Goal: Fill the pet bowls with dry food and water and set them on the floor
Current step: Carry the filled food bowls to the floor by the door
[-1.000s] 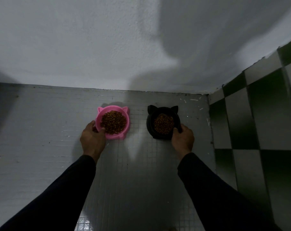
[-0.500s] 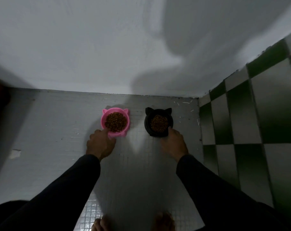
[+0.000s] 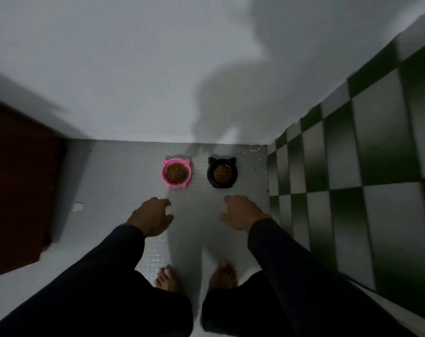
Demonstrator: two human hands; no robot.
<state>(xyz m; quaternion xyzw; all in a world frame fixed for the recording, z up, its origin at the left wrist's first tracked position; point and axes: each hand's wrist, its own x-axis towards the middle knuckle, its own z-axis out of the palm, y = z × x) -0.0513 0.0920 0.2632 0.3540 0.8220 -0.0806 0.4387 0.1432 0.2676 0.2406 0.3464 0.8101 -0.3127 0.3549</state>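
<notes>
A pink cat-eared bowl [image 3: 166,180] filled with brown dry food stands on the grey tiled floor [image 3: 124,181] near the white wall. To its right stands a black cat-eared bowl [image 3: 211,177], also holding dry food. My left hand [image 3: 153,217] hangs above the floor below the pink bowl, fingers relaxed, holding nothing. My right hand [image 3: 242,211] hovers below the black bowl, fingers loose and empty. Neither hand touches a bowl.
A white wall [image 3: 158,81] rises behind the bowls. A green and white checkered wall [image 3: 352,154] closes the right side. A dark red-brown panel [image 3: 19,186] stands at the left. My bare feet [image 3: 169,278] stand on the floor below the hands.
Both hands let go of the bowls and drew back toward me. The view rose and pulled away, so the bowls look smaller and my feet came into view.
</notes>
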